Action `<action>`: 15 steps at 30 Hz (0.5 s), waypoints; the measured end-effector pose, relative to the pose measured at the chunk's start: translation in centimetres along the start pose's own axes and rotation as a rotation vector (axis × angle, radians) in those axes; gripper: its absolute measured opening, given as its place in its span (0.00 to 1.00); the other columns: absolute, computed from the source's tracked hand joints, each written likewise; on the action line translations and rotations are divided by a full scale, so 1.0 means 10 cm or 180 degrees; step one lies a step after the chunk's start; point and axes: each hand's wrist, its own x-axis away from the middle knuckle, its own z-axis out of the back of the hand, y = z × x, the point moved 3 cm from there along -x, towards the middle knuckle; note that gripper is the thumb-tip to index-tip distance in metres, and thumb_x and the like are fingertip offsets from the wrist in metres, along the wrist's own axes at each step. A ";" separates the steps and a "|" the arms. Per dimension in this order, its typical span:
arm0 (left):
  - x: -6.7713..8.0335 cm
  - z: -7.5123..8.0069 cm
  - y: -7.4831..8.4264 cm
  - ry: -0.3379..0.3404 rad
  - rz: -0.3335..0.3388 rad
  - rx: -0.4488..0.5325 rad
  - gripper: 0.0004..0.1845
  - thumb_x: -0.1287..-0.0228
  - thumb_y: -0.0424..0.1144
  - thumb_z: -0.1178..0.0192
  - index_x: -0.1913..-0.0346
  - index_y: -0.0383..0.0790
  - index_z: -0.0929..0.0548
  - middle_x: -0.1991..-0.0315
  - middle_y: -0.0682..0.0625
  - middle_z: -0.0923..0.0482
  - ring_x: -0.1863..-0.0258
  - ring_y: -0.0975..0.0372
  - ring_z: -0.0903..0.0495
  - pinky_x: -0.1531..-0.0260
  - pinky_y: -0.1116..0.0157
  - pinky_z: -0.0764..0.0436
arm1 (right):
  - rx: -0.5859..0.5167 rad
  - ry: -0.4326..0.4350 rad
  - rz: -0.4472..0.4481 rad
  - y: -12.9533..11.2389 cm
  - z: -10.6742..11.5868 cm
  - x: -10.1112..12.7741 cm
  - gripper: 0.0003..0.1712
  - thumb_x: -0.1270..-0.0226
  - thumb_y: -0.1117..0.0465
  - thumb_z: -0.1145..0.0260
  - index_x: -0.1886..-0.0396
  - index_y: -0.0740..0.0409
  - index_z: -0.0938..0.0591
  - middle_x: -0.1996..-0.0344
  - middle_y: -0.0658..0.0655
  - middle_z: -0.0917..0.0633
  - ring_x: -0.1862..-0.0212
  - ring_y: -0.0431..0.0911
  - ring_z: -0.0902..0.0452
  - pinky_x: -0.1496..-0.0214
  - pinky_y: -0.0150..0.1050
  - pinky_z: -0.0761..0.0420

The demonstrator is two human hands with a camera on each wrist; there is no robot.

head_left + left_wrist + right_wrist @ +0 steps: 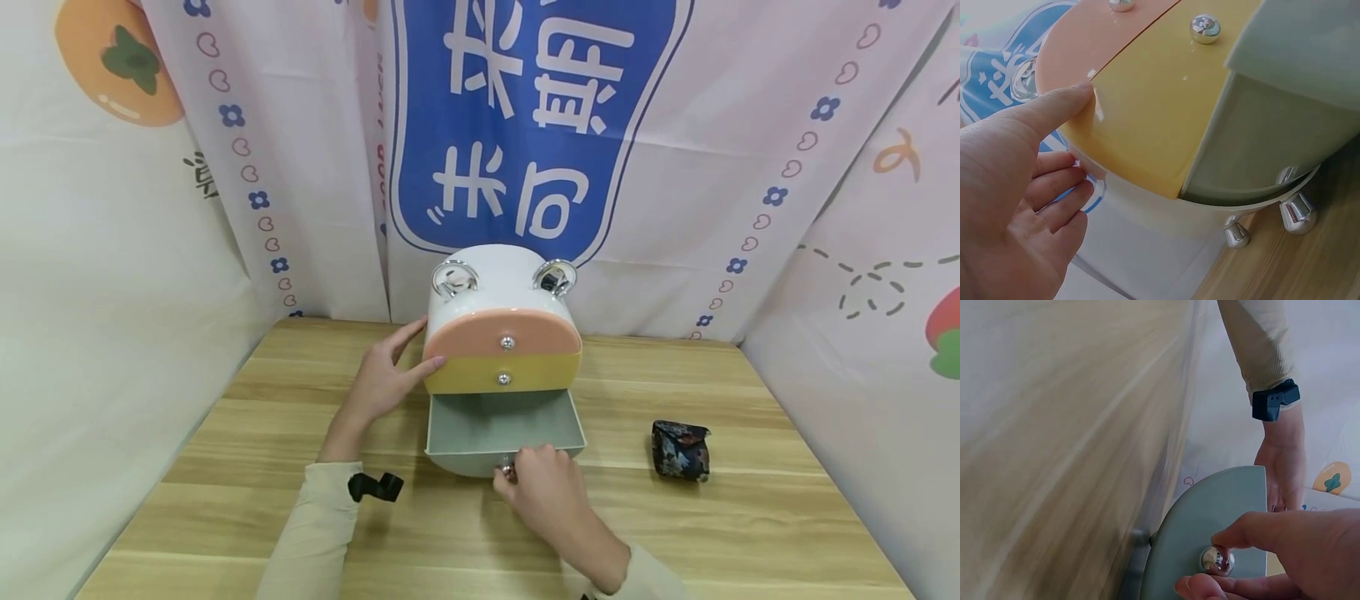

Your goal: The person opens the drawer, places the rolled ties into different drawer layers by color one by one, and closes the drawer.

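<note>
Wooden table (225, 500): small drawer cabinet (501, 287) positioned at the back centre.
Grey bottom drawer (502, 429) is pulled out; its silver knob (1217, 560) is pinched by the right hand (551, 492). Cabinet's side is steadied by the left hand (378, 383), fingers straight.

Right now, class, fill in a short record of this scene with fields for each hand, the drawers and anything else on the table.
Left hand: steadies the side of the drawer box, thumb on the peach drawer
Right hand: pinches the silver knob of the green drawer
Green drawer: pulled out, nothing visible inside
Yellow drawer: closed
Also on the table: dark patterned pouch, right of the box
</note>
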 end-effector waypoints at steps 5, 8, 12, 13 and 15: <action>0.00 -0.01 0.00 -0.0001 0.0006 -0.0024 0.43 0.32 0.58 0.29 0.19 0.51 0.33 0.18 0.49 0.36 0.17 0.50 0.40 0.17 0.42 0.39 | -0.0031 -0.0038 0.0044 -0.03 0.03 0.06 0.30 0.38 0.51 0.25 0.91 0.46 0.34 0.90 0.45 0.32 0.84 0.39 0.38 0.87 0.27 0.40; 0.00 0.00 -0.01 0.0000 0.0009 -0.0023 0.43 0.32 0.58 0.29 0.19 0.50 0.33 0.18 0.49 0.36 0.17 0.50 0.40 0.17 0.42 0.39 | -0.0022 -0.0036 0.0090 -0.04 0.04 0.08 0.29 0.37 0.51 0.25 0.91 0.47 0.32 0.90 0.45 0.31 0.85 0.37 0.39 0.87 0.26 0.41; 0.00 -0.01 -0.02 -0.0003 -0.0008 -0.0001 0.43 0.32 0.57 0.29 0.19 0.50 0.33 0.18 0.50 0.36 0.17 0.50 0.40 0.17 0.43 0.39 | -0.0007 -0.0027 0.0135 -0.04 0.03 0.10 0.28 0.37 0.51 0.25 0.91 0.47 0.30 0.90 0.45 0.29 0.86 0.37 0.39 0.88 0.26 0.40; 0.00 -0.01 -0.02 -0.0003 -0.0015 0.0007 0.43 0.32 0.57 0.29 0.19 0.50 0.33 0.18 0.50 0.36 0.16 0.50 0.40 0.17 0.43 0.40 | -0.0002 -0.0026 0.0140 -0.04 0.02 0.11 0.28 0.38 0.51 0.25 0.91 0.47 0.29 0.90 0.45 0.29 0.86 0.37 0.39 0.88 0.26 0.39; 0.00 -0.01 -0.02 -0.0005 -0.0025 0.0019 0.42 0.31 0.57 0.29 0.19 0.50 0.33 0.18 0.50 0.36 0.16 0.51 0.40 0.17 0.43 0.40 | 0.0024 -0.0019 0.0147 -0.04 0.02 0.11 0.27 0.38 0.51 0.25 0.91 0.47 0.29 0.90 0.45 0.28 0.86 0.37 0.38 0.88 0.27 0.39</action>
